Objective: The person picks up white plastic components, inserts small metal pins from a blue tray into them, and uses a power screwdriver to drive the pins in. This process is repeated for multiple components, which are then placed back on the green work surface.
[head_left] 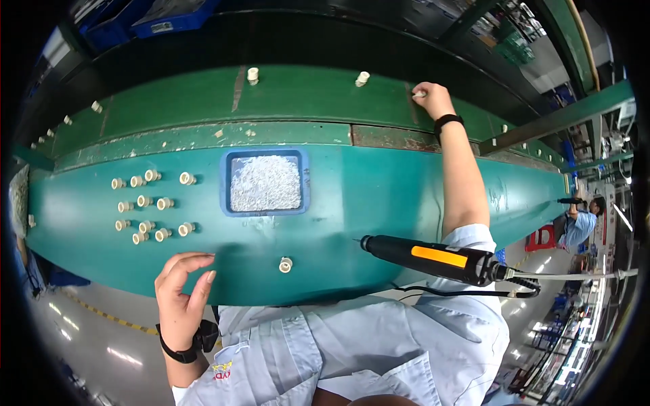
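Note:
My right hand (435, 101) reaches far out over the green belt (305, 95), its fingers pinched round a small cream plastic fitting (420, 94) that mostly hides between them. Near the front edge of the teal table (379, 196), my left hand (181, 291) is held with thumb and fingers apart and nothing between them. To its right, a single cream fitting (286, 264) stands on the table. Several more round, hollow cream fittings (145, 201) stand grouped on the left side. A blue tray (306, 183) holds a heap of small, shiny, silvery pieces (265, 184).
A black electric screwdriver (433, 259) with an orange stripe hangs at the right, its cable running rightward. Other fittings (362, 79) are spaced along the belt. A green metal frame (562, 118) stands at the right, blue bins (169, 17) at far left. Another person (581, 223) sits far right.

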Available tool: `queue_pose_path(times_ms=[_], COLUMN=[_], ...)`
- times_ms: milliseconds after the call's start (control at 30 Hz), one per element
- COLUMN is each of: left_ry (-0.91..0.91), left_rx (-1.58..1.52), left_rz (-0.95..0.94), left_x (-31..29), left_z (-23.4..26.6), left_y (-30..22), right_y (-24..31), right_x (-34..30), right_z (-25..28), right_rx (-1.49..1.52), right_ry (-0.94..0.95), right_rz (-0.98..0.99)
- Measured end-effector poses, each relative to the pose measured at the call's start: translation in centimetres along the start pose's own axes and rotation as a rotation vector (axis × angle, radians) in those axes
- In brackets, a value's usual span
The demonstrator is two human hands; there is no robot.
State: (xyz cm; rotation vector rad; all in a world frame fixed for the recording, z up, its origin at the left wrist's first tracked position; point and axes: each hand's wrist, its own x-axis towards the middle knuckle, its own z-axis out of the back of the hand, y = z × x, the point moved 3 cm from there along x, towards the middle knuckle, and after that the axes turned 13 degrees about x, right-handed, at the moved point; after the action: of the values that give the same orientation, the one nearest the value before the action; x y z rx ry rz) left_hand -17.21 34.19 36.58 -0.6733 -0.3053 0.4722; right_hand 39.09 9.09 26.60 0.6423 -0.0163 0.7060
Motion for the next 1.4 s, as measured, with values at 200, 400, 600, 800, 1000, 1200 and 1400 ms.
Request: queue_pose_path(times_ms=[200,400,600,800,1000,1200,1400], left_ry=[-0.042,-0.193,-0.304,-0.299,-0.267,-0.249,-0.173], left_rx=[-0.011,0.063,0.135,0.130,0.149,0.098,0.069], left_rz=[-0.024,-0.001,0.062,0.097,0.042,0.005,-0.113], left_x=[-0.7,-2.8,-4.6,-6.2,-6.7,-5.4,-4.3], left_z=[0.9,1.4,2.2,2.4,1.7,0.9,-1.6], left_y=[0.5,2.7,5.4,7.2,8.4,8.0,5.1], right_y=[11.4,31.4,39.2,40.2,41.1,40.9,38.8], right_x=[-3.3,-9.6,-13.9,-15.2,-14.8,-14.6,-10.1], right_z=[0.1,-3.4,-12.1,-17.6,-19.9,-18.8,-12.0], right_rx=[0.233,0.566,0.459,0.327,0.256,0.294,0.289], right_ry=[0.038,0.320,0.658,0.679,0.715,0.608,0.411], right_rz=[0.151,0.453,0.788,0.836,0.765,0.759,0.577])
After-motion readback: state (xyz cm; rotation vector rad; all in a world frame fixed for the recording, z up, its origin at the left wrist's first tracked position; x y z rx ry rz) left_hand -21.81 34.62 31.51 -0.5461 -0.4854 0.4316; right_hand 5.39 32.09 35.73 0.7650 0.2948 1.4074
